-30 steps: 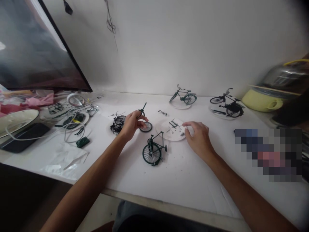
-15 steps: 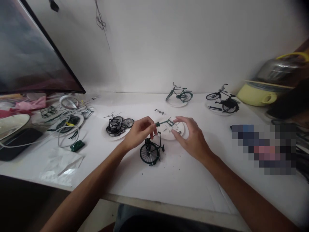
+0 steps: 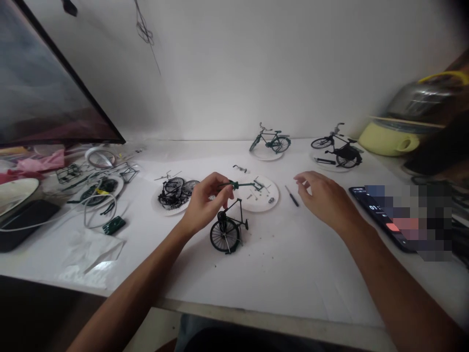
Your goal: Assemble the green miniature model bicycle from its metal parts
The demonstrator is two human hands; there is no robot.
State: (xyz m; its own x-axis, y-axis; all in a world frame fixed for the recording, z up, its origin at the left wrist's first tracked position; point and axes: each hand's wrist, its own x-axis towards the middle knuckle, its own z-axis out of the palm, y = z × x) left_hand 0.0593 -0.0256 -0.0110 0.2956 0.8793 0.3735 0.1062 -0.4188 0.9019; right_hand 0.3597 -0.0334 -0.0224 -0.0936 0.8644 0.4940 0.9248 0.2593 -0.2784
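Observation:
Between the fingers of my left hand [image 3: 210,200] is a thin dark green part [image 3: 242,185], which sticks out to the right over a white plate [image 3: 262,204] with small metal pieces. Just below that hand, a partial model bicycle, a wheel with a dark frame [image 3: 224,234], stands on the table. My right hand [image 3: 318,195] hovers with fingers apart and nothing in them, right of a small dark screwdriver [image 3: 292,196]. Behind the plate lies a small handlebar [image 3: 240,168].
A plate of black bicycle parts [image 3: 174,195] is left of centre. Two model bicycles [image 3: 273,143] [image 3: 339,149] stand at the back. A phone [image 3: 381,220] lies right, cables and more parts [image 3: 100,190] left.
My right hand has moved right, away from the green part and the plate, and the screwdriver now shows. My left hand still holds the part, slightly lower and further left.

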